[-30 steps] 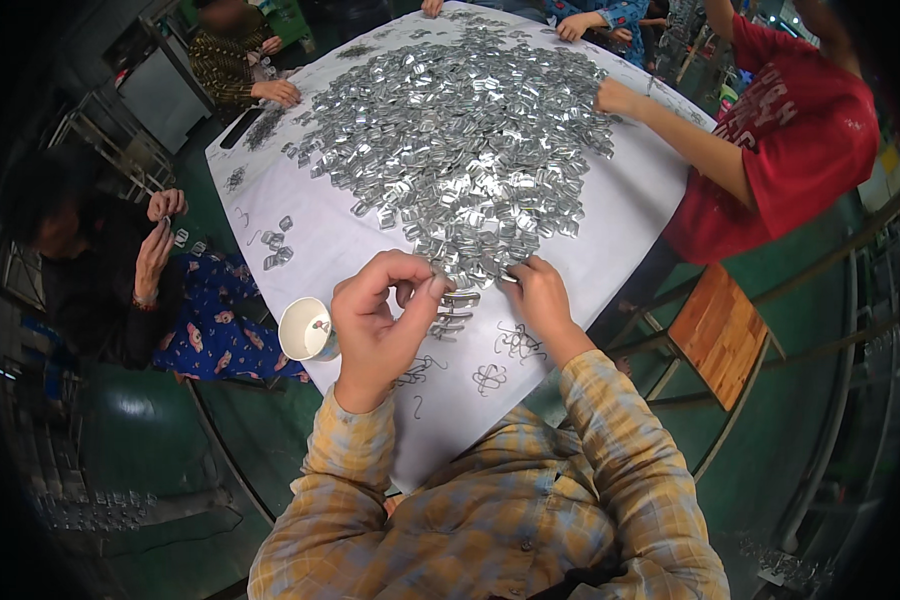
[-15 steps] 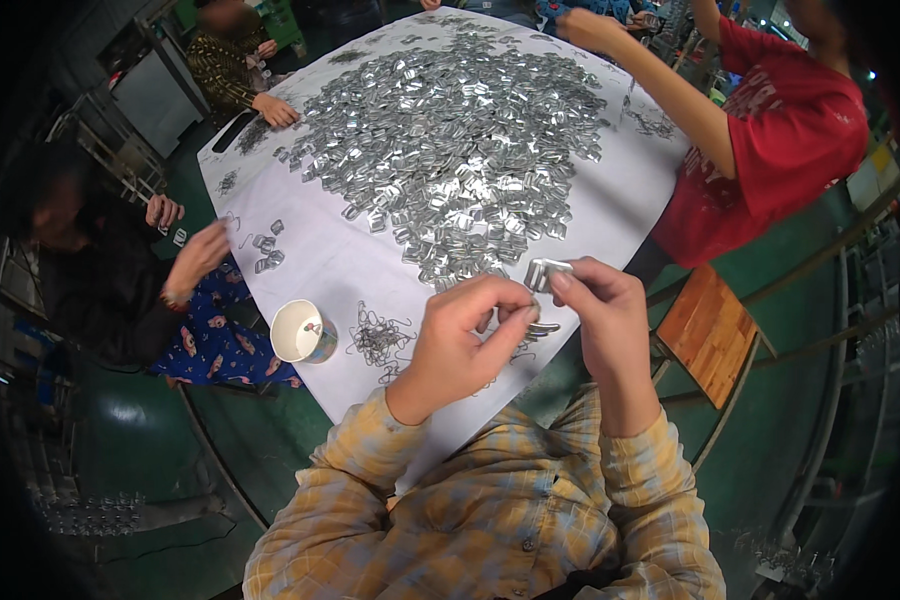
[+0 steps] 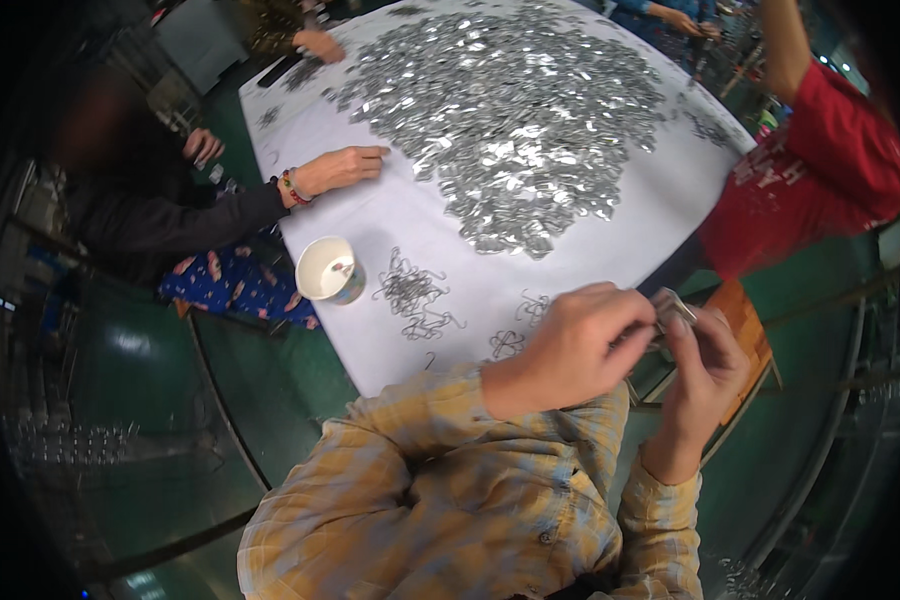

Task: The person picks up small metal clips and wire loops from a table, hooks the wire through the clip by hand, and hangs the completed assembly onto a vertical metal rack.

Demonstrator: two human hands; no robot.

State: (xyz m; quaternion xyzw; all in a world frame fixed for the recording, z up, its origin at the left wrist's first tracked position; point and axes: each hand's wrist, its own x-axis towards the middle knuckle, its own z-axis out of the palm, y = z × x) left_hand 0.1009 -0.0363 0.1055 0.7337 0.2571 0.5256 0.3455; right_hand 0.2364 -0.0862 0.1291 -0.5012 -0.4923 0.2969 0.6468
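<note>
Beyond the table's right front edge, my right hand pinches a small shiny metal buckle-like piece between thumb and fingers. My left hand meets it from the left, thumb and fingertips closed against the piece's near side; whatever is between those fingertips is hidden and blurred. Thin bent wire hooks lie in a loose heap left of my left hand, with smaller clusters of hooks close to my left wrist. A large pile of silver metal pieces covers the far part of the white tabletop.
A paper cup stands at the table's left edge. A co-worker's hand with a beaded bracelet reaches over the table from the left. Another person in a red shirt is at the right, near a wooden stool.
My hands have moved right with the metal piece, off the table's edge, as the view shifted. The left co-worker's hand has reached further in toward the pile.
</note>
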